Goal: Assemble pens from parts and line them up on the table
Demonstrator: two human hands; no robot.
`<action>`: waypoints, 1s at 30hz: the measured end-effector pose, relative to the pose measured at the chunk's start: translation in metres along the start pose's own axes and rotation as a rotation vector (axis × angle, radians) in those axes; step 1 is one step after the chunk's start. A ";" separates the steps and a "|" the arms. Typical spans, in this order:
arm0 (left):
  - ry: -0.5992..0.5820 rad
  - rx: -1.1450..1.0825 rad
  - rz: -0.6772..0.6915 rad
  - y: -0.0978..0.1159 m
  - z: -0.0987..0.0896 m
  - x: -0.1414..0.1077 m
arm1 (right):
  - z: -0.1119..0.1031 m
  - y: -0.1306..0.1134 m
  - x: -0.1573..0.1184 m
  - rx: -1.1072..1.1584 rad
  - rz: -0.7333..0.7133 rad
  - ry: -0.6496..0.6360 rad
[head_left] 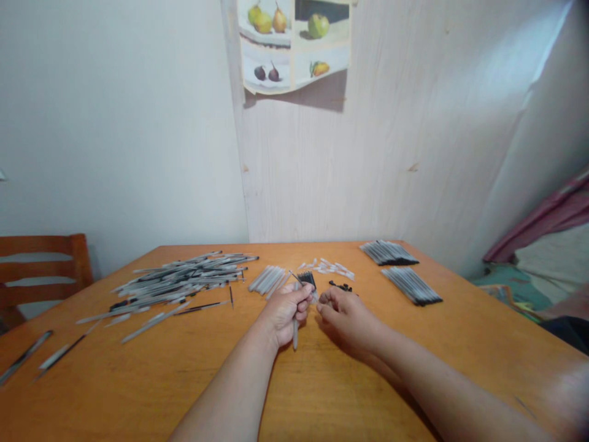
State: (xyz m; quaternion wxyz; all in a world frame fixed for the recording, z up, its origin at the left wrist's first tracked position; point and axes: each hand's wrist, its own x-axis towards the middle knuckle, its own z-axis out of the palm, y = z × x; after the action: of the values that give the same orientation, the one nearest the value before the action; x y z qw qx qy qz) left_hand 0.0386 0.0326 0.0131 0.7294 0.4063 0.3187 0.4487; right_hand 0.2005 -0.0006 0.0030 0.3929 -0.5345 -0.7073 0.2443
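My left hand (286, 312) is closed around a translucent grey pen barrel (295, 336), whose lower end sticks out below the fingers. A thin dark pen refill (295, 277) juts up from the same grip. Just to the right, my right hand (346, 314) is closed, its thumb and fingers pinched together; whatever they hold is too small to make out. Behind the hands lie a row of black-tipped refills (307, 279), a row of empty pen barrels (267, 280), small white pieces (332, 267) and black end caps (343, 286).
A large heap of pens (184, 279) covers the left of the wooden table (322, 393), with several loose pens near it. Two neat stacks of black-ended pens, a back stack (389, 252) and a front stack (411, 285), lie at right. A chair (41, 270) stands left.
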 end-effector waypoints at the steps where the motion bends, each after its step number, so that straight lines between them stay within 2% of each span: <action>1: -0.001 -0.008 0.008 0.000 0.000 0.000 | 0.001 0.000 0.000 0.101 0.031 -0.008; 5: -0.006 -0.019 0.052 0.002 0.001 0.000 | 0.002 -0.005 0.001 0.504 0.178 -0.041; 10: 0.006 -0.045 0.122 0.004 0.003 -0.001 | -0.007 -0.014 0.000 0.712 0.239 -0.058; 14: -0.004 -0.035 0.145 0.006 0.005 -0.002 | -0.010 -0.014 0.000 0.777 0.249 -0.058; 19: -0.018 0.004 0.116 0.007 0.007 -0.005 | -0.018 -0.013 0.005 0.856 0.251 0.124; 23: -0.034 0.071 0.080 0.005 0.007 -0.006 | -0.036 -0.011 0.009 0.887 0.231 0.241; 28: -0.058 0.256 0.091 0.001 0.007 -0.007 | -0.061 -0.005 0.011 0.802 0.185 0.309; 30: -0.051 0.385 0.130 0.000 0.007 -0.007 | -0.071 -0.003 0.011 0.762 0.159 0.293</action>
State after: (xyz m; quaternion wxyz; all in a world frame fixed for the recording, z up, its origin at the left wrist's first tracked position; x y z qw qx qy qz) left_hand 0.0420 0.0241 0.0176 0.6155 0.5691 0.3534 0.4151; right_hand 0.2558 0.0038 0.0489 0.6389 -0.4330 -0.4594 0.4396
